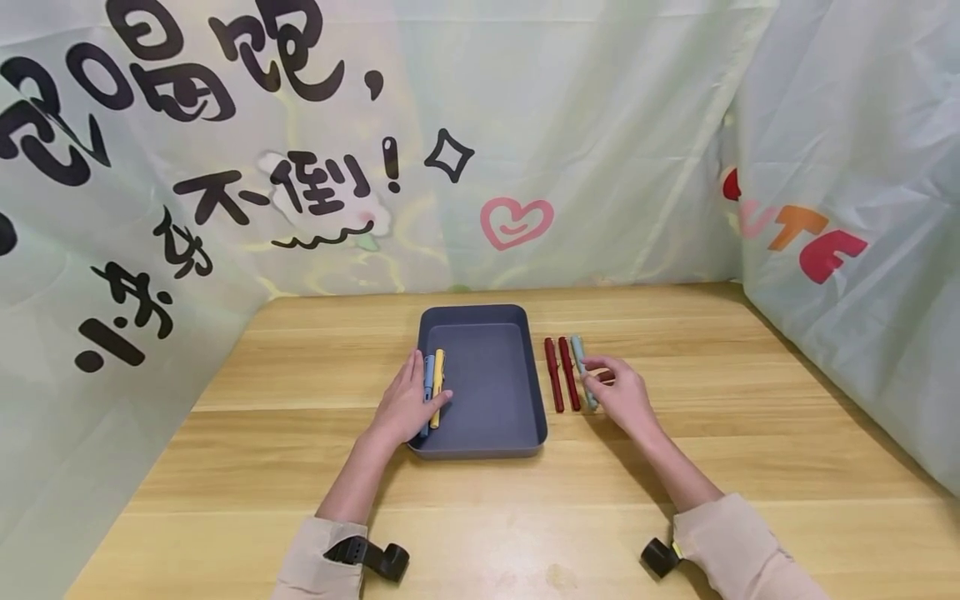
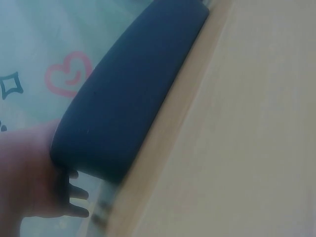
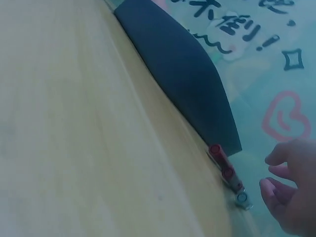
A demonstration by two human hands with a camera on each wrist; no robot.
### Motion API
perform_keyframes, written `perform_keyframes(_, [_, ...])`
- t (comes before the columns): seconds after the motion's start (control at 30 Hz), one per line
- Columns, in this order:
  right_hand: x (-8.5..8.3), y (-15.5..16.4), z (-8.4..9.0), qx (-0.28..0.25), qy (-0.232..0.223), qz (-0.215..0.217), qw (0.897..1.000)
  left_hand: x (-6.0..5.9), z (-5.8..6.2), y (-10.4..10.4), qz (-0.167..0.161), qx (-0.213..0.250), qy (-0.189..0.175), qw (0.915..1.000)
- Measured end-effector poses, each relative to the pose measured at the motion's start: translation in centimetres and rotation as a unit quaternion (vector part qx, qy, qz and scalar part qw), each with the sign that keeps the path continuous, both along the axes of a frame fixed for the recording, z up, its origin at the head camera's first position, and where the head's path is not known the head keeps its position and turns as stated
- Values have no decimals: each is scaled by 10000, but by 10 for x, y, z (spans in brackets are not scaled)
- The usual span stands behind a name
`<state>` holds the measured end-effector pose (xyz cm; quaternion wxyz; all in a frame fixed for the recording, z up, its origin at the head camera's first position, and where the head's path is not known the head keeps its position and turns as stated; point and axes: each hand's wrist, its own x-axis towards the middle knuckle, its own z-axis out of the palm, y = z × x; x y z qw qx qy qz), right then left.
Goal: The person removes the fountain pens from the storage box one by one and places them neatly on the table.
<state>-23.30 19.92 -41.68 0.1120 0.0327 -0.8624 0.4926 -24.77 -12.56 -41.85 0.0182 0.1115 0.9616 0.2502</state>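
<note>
My left hand (image 1: 403,404) rests along the left side of a dark blue-grey tray (image 1: 491,392), its fingers straight and the thumb spread inward, while my right hand (image 1: 621,396) is poised at a pale blue pen (image 1: 578,352) on the wooden bench (image 1: 525,517). From above, the head camera sees what the tray's walls hide from both wrist cameras: a blue pen (image 1: 428,371) and a yellow pen (image 1: 438,383) lying side by side inside, against the left wall, with my thumb reaching across them. Right of the tray, a left dark red pen (image 1: 553,375) and a right dark red pen (image 1: 569,373) lie next to the pale blue one, which is outermost in the row and nearest my right hand. That view makes my right fingers seem to meet the pale blue pen; the right wrist camera, catching all three end-on, shows the curved fingers and thumb parted, with space between them and the pen's near end. Whether any fingertip touches farther along, I cannot tell. The left wrist camera adds my left fingertips (image 2: 79,192) pointing down outside the tray, beyond its corner.
</note>
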Motion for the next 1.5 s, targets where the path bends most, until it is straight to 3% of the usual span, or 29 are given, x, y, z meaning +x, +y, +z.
perform_keyframes(0.17, [1, -15, 8, -132, -145, 198, 9996, 1, -1, -3, 37, -45, 16, 10000])
perform_keyframes(0.5, [-1, -53, 28, 126, 200, 606, 9979, 2, 5, -6, 16, -28, 194, 9998])
perform_keyframes(0.73, [-6, -78, 37, 413, 374, 933, 9941, 17, 8, -6, -118, 67, 449, 9989])
perform_keyframes(0.87, [-8, -95, 41, 501, 257, 1109, 9922, 27, 7, -7, -155, 55, 472, 9987])
perform_keyframes(1.2, [-19, -140, 35, 757, -147, 1529, 9852, 30, 0, -5, -139, 73, 188, 9997])
perform_keyframes(1.5, [-26, -169, 21, 1034, -439, 2134, 9705, 30, -1, -5, -151, 139, 108, 9997])
